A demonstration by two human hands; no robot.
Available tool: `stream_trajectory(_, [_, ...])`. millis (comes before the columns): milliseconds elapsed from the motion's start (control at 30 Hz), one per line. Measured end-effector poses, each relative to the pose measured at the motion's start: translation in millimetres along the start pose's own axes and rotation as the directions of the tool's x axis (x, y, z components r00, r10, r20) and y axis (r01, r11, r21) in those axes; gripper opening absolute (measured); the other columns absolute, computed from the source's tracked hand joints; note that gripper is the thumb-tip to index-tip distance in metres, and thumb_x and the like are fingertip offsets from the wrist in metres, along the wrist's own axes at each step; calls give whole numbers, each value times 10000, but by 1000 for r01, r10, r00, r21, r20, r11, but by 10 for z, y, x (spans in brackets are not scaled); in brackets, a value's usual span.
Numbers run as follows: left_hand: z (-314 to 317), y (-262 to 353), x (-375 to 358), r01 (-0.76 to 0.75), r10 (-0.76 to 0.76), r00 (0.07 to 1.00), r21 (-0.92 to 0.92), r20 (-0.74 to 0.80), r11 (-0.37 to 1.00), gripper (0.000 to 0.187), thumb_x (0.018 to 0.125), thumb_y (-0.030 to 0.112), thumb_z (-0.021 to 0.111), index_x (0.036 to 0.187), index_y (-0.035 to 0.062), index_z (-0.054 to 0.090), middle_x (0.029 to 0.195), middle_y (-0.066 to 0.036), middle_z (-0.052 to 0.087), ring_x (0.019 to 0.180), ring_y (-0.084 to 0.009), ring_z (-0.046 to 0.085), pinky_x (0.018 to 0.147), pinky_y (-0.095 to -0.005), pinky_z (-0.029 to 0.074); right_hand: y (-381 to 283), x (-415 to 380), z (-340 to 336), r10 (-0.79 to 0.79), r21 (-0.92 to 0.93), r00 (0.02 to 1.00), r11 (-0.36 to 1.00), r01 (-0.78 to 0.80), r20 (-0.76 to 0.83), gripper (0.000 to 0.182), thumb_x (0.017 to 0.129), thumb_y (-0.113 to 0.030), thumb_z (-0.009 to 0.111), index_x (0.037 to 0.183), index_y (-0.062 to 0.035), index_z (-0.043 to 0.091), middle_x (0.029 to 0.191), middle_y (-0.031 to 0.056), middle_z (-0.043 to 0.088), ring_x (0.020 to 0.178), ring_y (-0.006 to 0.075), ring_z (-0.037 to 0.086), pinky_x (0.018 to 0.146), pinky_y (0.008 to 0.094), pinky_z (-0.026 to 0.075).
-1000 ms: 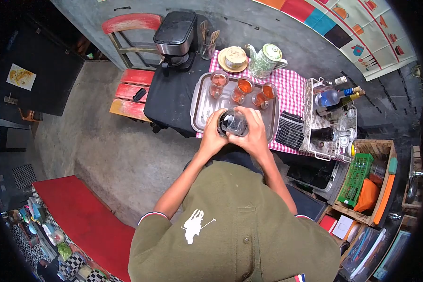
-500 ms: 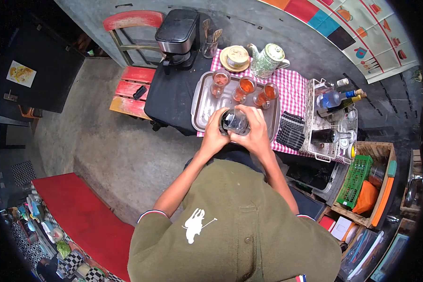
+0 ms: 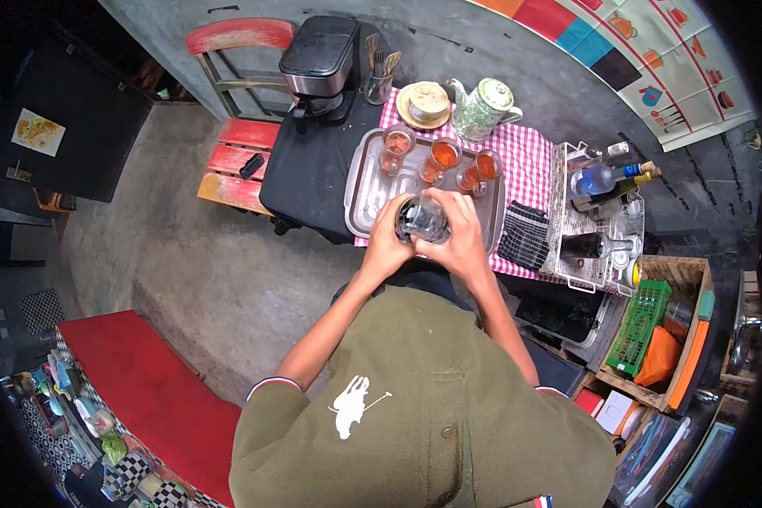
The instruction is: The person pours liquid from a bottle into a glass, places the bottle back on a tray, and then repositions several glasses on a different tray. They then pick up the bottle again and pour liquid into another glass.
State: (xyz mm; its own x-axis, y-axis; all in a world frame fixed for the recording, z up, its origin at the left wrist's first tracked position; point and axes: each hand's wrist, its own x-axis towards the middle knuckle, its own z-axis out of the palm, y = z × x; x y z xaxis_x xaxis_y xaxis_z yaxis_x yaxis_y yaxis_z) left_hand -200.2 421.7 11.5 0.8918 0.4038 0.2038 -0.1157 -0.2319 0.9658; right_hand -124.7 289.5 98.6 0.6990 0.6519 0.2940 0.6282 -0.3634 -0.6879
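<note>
Between my two hands is a round clear glass vessel (image 3: 423, 220) that looks dark inside; its exact kind is hard to make out from above. My left hand (image 3: 388, 240) curls round its left side, and my right hand (image 3: 457, 237) wraps the right side with the fingers over the far edge. Both are closed on it, close over the near part of a metal tray (image 3: 355, 188). Beyond them on the tray stand three glass mugs of reddish-amber drink: a left mug (image 3: 396, 151), a middle mug (image 3: 439, 159) and a right mug (image 3: 483, 169).
Behind the tray are a lidded cup (image 3: 428, 100) and a green patterned teapot (image 3: 481, 110). A coffee maker (image 3: 320, 63) and a utensil glass (image 3: 378, 88) stand left. To the right lie a dark folded cloth (image 3: 525, 234) and a wire rack (image 3: 559, 212) with bottles.
</note>
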Motion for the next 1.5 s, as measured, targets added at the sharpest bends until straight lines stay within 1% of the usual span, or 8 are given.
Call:
stream_trajectory(367, [0, 5, -11, 0, 0, 1000, 29, -3, 1000, 715, 634, -5, 745, 1312, 17, 521, 1239, -173, 599, 1203, -357, 577, 1041, -413, 445, 24, -15, 0, 7, -4, 1000, 1000, -6, 7, 680, 606, -197, 776, 1244, -33, 605, 1113, 141, 616, 1035, 348, 560, 944, 454, 468])
stream_trajectory(567, [1, 26, -1, 9, -9, 1000, -3, 5, 1000, 731, 627, -5, 746, 1322, 18, 518, 1243, -169, 594, 1201, -346, 579, 1043, -406, 443, 33, -3, 0, 11, -5, 1000, 1000, -11, 11, 677, 608, -187, 772, 1247, -31, 611, 1116, 141, 615, 1035, 344, 560, 941, 448, 471])
stream_trajectory(767, [20, -38, -6, 11, -12, 1000, 15, 18, 1000, 742, 625, 9, 754, 1327, 15, 516, 1260, -167, 591, 1227, -343, 562, 1063, -406, 429, 55, -8, 9, 9, -8, 1000, 1000, -9, 11, 690, 604, -188, 783, 1254, -34, 612, 1114, 145, 611, 1039, 344, 558, 946, 447, 469])
stream_trajectory(867, [21, -49, -12, 43, -43, 999, -13, 18, 999, 747, 626, 20, 763, 1331, 16, 515, 1269, -169, 589, 1235, -344, 558, 1071, -408, 425, 56, -9, 4, 21, -10, 999, 1000, -21, 26, 698, 605, -187, 795, 1261, -38, 611, 1115, 148, 607, 1045, 345, 557, 948, 448, 469])
stream_trajectory(1067, [18, -92, -15, 18, -18, 1000, -3, -3, 1000, 758, 624, 23, 779, 1335, 18, 514, 1275, -174, 586, 1235, -344, 562, 1068, -414, 432, 54, -6, 20, 20, -18, 999, 1000, -20, 39, 711, 611, -185, 803, 1278, -41, 603, 1125, 152, 602, 1061, 350, 553, 959, 452, 464])
stream_trajectory(1267, [10, -60, -24, 37, -36, 999, 34, -11, 999, 764, 626, 17, 778, 1341, 22, 510, 1280, -174, 587, 1228, -346, 568, 1059, -414, 441, 44, -1, 22, 21, -21, 998, 1000, -20, 52, 713, 616, -189, 798, 1283, -38, 598, 1127, 152, 600, 1068, 352, 548, 969, 451, 456])
stream_trajectory(1500, [16, -45, -38, 47, -47, 999, 17, -16, 999, 779, 621, 26, 796, 1346, 27, 510, 1290, -172, 587, 1232, -339, 571, 1059, -409, 444, 49, -6, 24, 9, -18, 999, 1000, -8, 53, 702, 625, -208, 786, 1279, -31, 597, 1122, 151, 599, 1059, 350, 548, 967, 453, 454])
